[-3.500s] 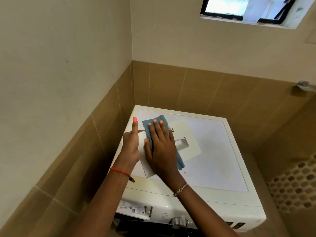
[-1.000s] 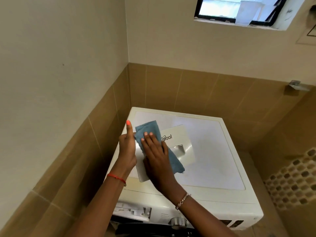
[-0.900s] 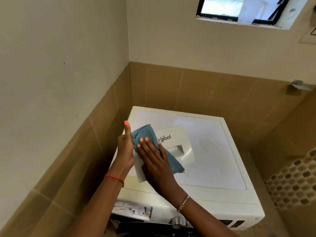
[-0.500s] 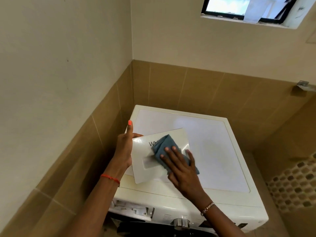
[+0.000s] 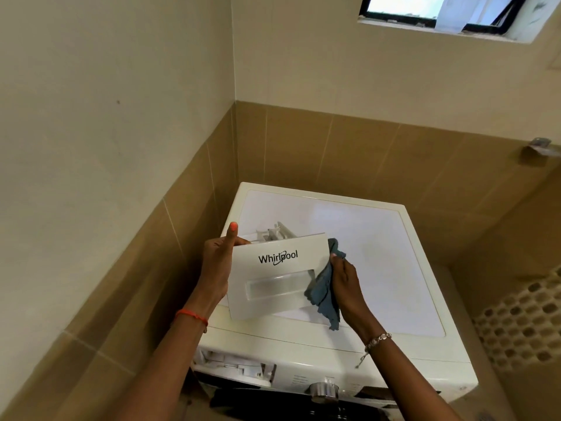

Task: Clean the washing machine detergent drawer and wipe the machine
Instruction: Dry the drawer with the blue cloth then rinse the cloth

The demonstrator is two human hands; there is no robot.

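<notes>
The left hand [image 5: 217, 268] grips the detergent drawer [image 5: 273, 278] by its left edge, with the thumb [image 5: 232, 230] standing straight up beside the panel and the fingers curled behind it. The drawer's white front, with its printed logo and recessed handle, faces the person. Held upright like this, probably so the face and edges can be reached, it sits over the front left part of the washing machine [image 5: 379, 253]. Whether its lower edge rests on the lid cannot be told. The right hand [image 5: 346, 287] has its fingers closed round a bunched blue cloth [image 5: 323, 294] and presses it against the panel's right edge, apparently to wipe that side while the other hand steadies the drawer. Below, the open drawer slot [image 5: 233, 370] shows at the machine's upper left front, with a metal knob [image 5: 324, 391] to its right. The lid is glossy white. The machine stands in a corner, close to tan wall tiles [image 5: 303, 147] under cream paint, with a small window [image 5: 440, 10] high up and mosaic tiling [image 5: 522, 323] lower right.
</notes>
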